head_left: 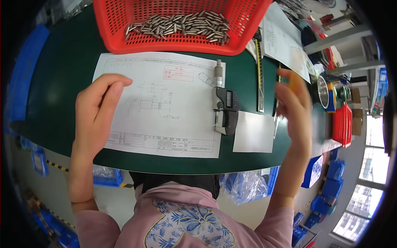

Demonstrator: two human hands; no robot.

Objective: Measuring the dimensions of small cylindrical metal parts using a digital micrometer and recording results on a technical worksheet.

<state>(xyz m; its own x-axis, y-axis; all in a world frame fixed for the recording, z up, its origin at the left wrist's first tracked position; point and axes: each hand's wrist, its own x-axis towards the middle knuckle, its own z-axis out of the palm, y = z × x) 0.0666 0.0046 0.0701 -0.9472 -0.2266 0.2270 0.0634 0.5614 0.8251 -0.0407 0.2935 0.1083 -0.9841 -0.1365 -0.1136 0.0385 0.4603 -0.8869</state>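
Pins (182, 25) are heaped in the red basket (124, 41), none laid out for gauging. The micrometer (225, 105) is left untouched on the drawing (136, 124). The left hand (97, 113) is held open above the sheet; the right hand (293, 109) is raised, blurred, its grip not discernible.

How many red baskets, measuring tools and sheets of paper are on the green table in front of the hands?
Red baskets: 1, the red basket holding metal pins
Measuring tools: 2, the digital micrometer and the steel ruler
Paper sheets: 3, the drawing sheet, the blank sheet and the sheet at the far right
Total: 6
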